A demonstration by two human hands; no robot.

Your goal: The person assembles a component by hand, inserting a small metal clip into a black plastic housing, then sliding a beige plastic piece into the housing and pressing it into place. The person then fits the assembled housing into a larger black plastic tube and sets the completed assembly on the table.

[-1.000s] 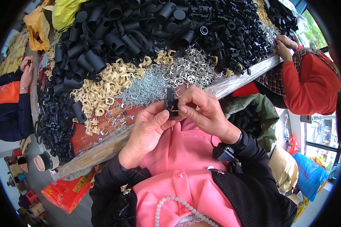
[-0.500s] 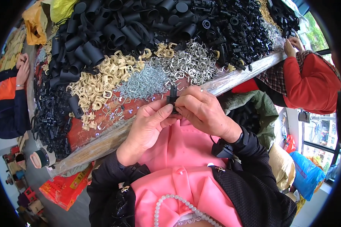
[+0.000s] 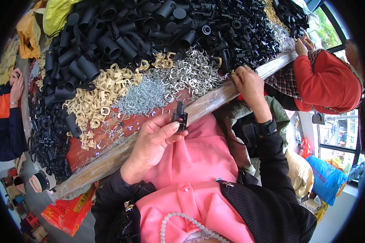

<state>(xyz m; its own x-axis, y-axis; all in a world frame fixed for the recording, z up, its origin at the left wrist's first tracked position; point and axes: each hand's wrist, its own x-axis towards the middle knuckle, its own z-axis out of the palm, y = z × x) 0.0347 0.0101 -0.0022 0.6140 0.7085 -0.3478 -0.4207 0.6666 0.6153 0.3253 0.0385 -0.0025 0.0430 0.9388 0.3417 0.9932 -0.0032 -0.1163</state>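
Observation:
My left hand (image 3: 152, 143) is closed around a small black plastic part (image 3: 180, 115), held upright between thumb and fingers above my lap. The part has a narrow upper piece and a wider, hollow-looking base. My right hand (image 3: 250, 86) is at the table's near edge, fingers bent together beside the heap of small black plastic parts (image 3: 247, 34). What its fingertips hold, if anything, I cannot make out. Left of that hand lie curved silver metal hooks (image 3: 196, 75), then a pile of small shiny screws (image 3: 142, 97) and tan plastic clips (image 3: 103, 89).
Black cylinders (image 3: 123, 47) are heaped across the far side of the red table (image 3: 83, 152). A plastic-wrapped bar (image 3: 105, 162) lines its near edge. A green sack (image 3: 278, 111) stands at my right. One person in red (image 3: 324, 79) works at right, another (image 3: 8, 117) at left.
My right hand has let go of the black part and moved up and right to the table's edge. The left hand keeps the part, slightly lower. The whole view has shifted a little.

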